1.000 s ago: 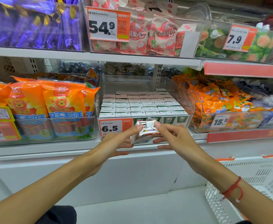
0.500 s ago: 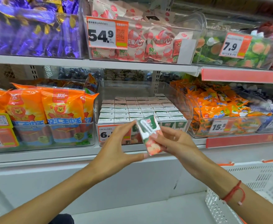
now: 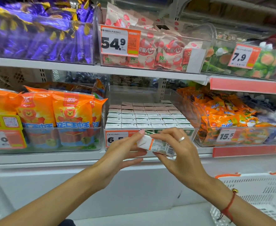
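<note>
Both hands on one small carton in front of the shelf bin of the same cartons; left hand pinches its white end, other fingers loose; right hand curls round the barcode end, tilted sideways.

I noted the carton as coated paperboard w/ a smooth, slightly glossy print. The bin behind it was clear hard plastic, shiny. Purple wrappers looked like crinkled foil, v. reflective; orange bags were glossy plastic film. Basket was matt white plastic, perforated. Ring read as polished metal, wrist cord as red thread.
</note>
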The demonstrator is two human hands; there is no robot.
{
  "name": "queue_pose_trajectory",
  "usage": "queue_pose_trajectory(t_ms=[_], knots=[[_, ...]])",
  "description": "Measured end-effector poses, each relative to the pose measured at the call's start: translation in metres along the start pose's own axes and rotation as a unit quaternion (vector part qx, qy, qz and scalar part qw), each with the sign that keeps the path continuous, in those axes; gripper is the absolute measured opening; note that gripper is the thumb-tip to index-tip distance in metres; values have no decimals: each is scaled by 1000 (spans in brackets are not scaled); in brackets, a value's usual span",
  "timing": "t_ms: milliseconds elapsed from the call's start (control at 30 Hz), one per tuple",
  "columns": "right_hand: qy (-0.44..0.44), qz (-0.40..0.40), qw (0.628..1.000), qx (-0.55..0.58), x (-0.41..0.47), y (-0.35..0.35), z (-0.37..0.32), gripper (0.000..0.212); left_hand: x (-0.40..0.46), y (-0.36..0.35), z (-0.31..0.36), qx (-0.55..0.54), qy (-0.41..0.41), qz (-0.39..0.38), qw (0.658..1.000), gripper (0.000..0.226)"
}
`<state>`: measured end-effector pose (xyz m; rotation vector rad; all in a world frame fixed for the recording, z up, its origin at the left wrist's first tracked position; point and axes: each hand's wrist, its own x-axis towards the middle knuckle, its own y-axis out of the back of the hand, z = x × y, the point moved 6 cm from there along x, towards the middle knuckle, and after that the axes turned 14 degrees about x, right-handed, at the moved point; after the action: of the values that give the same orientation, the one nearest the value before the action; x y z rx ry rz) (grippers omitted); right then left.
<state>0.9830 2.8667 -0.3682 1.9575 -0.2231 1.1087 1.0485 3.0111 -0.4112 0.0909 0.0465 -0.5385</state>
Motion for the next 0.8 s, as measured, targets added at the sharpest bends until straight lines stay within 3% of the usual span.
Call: queue_pose_trajectory(t_ms=[133, 233, 333, 467, 600, 667, 733, 800], knots=[[-24, -42, 998, 34, 3, -5, 2, 47, 2, 3, 0, -7, -15, 53, 998, 14], [-112, -61, 986, 108, 1, -11, 6, 48, 1, 9, 7, 55, -46, 110, 991, 23], [-190, -69, 961, 190, -3, -18, 11, 56, -3, 11, 21, 129, -108, 114, 979, 35], [-216, -67, 943, 244, 0, -24, 9, 75, -12, 5, 33, 208, -209, 91, 951, 42], [-214, -40, 934, 284, 11, -24, 10, 54, -13, 11, 41, 263, -241, 97, 929, 35], [-220, -3, 932, 287, 21, -19, 18, 46, -11, 35, 49, 345, -254, 200, 881, 39], [-239, 32, 924, 295, 35, -16, 31, 42, -11, 64, 60, 463, -282, 326, 775, 41], [-261, 57, 914, 304, 54, -15, 49, 41, -4, 86, 63, 552, -271, 386, 688, 46]])
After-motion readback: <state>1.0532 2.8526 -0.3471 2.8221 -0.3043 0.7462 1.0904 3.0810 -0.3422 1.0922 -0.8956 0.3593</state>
